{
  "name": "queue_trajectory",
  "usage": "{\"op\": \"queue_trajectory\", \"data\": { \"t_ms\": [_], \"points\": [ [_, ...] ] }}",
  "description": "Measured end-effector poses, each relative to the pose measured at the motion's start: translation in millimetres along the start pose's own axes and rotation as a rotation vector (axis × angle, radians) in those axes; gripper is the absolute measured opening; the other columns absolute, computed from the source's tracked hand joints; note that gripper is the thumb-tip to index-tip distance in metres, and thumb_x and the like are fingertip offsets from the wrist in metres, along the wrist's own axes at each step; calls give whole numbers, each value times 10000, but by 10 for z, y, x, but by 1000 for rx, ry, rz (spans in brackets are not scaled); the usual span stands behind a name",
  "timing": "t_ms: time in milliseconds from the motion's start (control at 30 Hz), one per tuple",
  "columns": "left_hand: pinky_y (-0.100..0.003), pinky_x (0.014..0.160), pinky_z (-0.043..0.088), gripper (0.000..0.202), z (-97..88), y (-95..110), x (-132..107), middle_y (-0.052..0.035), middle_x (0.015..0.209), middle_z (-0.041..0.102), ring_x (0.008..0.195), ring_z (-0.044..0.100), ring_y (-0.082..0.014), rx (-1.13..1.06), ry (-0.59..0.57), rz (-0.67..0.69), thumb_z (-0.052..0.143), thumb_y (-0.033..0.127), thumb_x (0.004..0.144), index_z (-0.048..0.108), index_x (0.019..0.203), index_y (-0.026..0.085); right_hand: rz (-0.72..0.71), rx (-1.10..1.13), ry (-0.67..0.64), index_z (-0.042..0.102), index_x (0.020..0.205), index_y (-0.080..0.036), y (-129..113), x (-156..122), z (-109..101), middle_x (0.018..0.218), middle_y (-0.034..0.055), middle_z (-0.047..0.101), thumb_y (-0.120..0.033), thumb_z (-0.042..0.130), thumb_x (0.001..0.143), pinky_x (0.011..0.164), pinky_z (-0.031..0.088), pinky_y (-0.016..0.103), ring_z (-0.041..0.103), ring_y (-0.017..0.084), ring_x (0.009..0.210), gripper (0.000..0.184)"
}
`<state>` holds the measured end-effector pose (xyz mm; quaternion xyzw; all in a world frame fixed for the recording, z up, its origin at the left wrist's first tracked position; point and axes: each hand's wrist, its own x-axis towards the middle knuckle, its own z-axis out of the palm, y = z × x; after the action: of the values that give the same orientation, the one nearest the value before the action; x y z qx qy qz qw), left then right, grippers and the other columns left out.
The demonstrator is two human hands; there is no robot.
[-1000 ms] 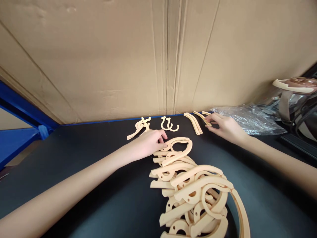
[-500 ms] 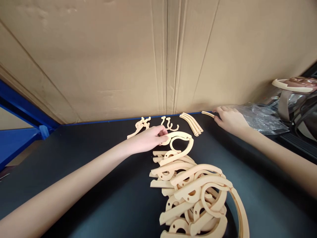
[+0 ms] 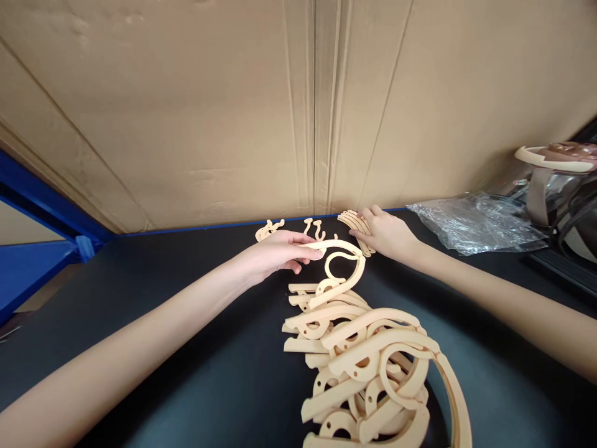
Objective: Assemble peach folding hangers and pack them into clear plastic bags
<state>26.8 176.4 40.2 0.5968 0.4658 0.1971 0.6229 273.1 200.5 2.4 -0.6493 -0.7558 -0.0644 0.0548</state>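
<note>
My left hand [image 3: 291, 250] grips one end of a beige folding hanger [image 3: 339, 244], thumb on top and the other fingers beneath. The hanger's far half bends back at its hinge, down over the pile of similar beige folding hangers [image 3: 373, 358]. Against the row of slim curved hanger arms [image 3: 355, 223], my right hand [image 3: 383, 231] has its fingers closed around the right-hand strip. Small beige hook pieces [image 3: 318, 229] lie just behind my left hand. A little cluster of beige parts [image 3: 269, 229] is to their left, partly covered by that hand.
All this rests on a black table [image 3: 209, 379]. A cardboard wall [image 3: 224, 124] rises along its back edge. Crumpled clear plastic bags [image 3: 476, 221] lie at the right, beside a dark object with a strap [image 3: 538, 196]. A blue frame [image 3: 41, 249] borders the left side.
My right hand has moved left to the row of curved arms, and the lone strip has left its spot by the bag. My left hand has turned and raised its hanger end slightly.
</note>
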Motion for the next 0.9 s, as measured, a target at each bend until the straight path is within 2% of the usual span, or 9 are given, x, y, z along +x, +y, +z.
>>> {"op": "queue_trajectory", "data": {
  "t_ms": [100,267,367,433,467,567,667,767,900],
  "points": [
    [-161,514,358,279,3,-39,11,3,769,538,667,465,-71,-67,20,4,813,332,670,693,825,133,23,-25,-36,547,1131,-129,-41,13,-4,1102,149,580,-411,471,914,673,461,322,651,289,929,363],
    [-171,498,318,278,48,-42,8,-4,759,538,632,433,-63,-164,94,61,805,348,683,694,803,123,67,-51,-7,566,1126,-102,-30,-71,-137,1082,176,586,-445,470,921,639,444,347,648,316,870,411],
    [-184,498,298,279,103,27,32,-2,739,531,612,418,-63,-190,116,125,785,365,713,701,826,124,-88,321,74,618,1018,-173,-150,-166,-313,982,93,643,-523,365,965,673,441,301,630,234,861,436],
    [-197,500,288,272,130,104,59,9,688,502,597,403,-67,-186,123,166,782,364,718,695,795,118,-231,736,-50,624,894,-178,-262,-209,-433,810,43,646,-576,280,973,607,428,259,605,167,717,532],
    [-202,502,283,269,136,149,73,18,659,481,588,394,-69,-184,128,186,778,367,723,687,768,117,-257,880,-109,616,865,-176,-311,-215,-486,750,23,631,-591,335,955,566,412,243,577,143,652,509],
    [-218,509,269,278,111,280,106,31,615,449,563,369,-69,-129,184,288,746,378,763,650,689,128,-228,1054,-30,589,764,-170,-380,-162,-604,615,-28,538,-561,594,844,477,332,216,462,90,520,399],
    [-229,526,276,328,49,370,121,14,639,485,572,387,-78,-24,261,422,679,417,825,622,664,136,-209,1145,53,556,674,-172,-329,-46,-672,575,-35,469,-483,622,851,502,344,220,437,87,522,364],
    [-235,533,271,388,9,405,125,24,605,427,548,363,-85,88,349,474,578,447,894,561,644,150,-206,1032,164,618,748,-175,-240,57,-699,561,-35,432,-445,567,897,539,353,240,432,102,531,312],
    [-236,526,249,401,11,408,125,42,569,321,511,302,-87,236,394,455,463,385,957,446,622,167,-314,307,423,644,1043,-201,-182,140,-715,758,29,591,-387,445,969,553,284,275,514,155,629,282]
  ]
}}
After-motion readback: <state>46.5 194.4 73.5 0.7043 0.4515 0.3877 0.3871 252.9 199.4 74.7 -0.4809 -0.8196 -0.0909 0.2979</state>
